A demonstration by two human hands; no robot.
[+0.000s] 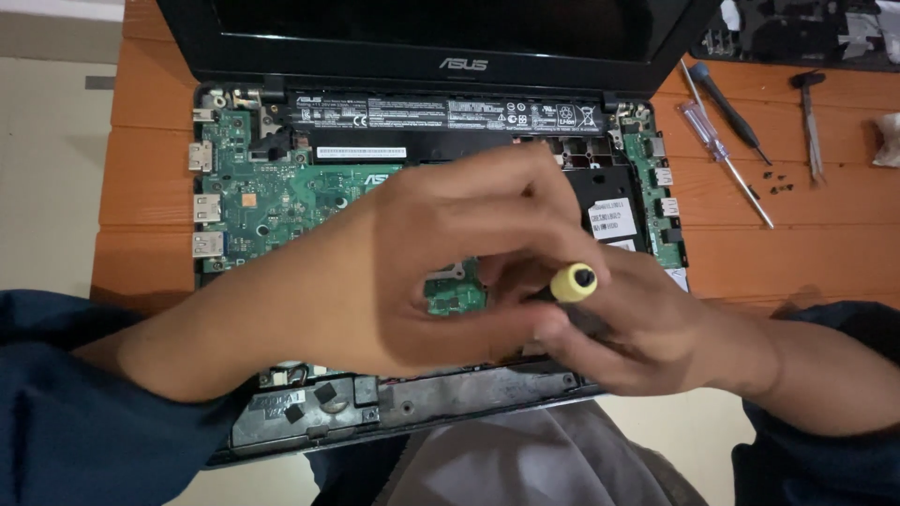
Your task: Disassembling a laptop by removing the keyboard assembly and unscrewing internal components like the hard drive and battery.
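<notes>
Dark laptop screen [431, 23] up top (white label [611, 219] lower right).

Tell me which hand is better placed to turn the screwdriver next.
Likely the right hand: it already grips the yellow-capped screwdriver over the opened laptop. The left hand only pinches near the cap, steadying it.

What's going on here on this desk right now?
A person is working on an opened laptop with its green circuit board exposed, on an orange wooden table. Both hands meet over the middle of the machine: the right hand grips a screwdriver with a yellow-capped handle, and the left hand closes around its upper end. Two spare screwdrivers and some small dark screws lie to the right.
</notes>
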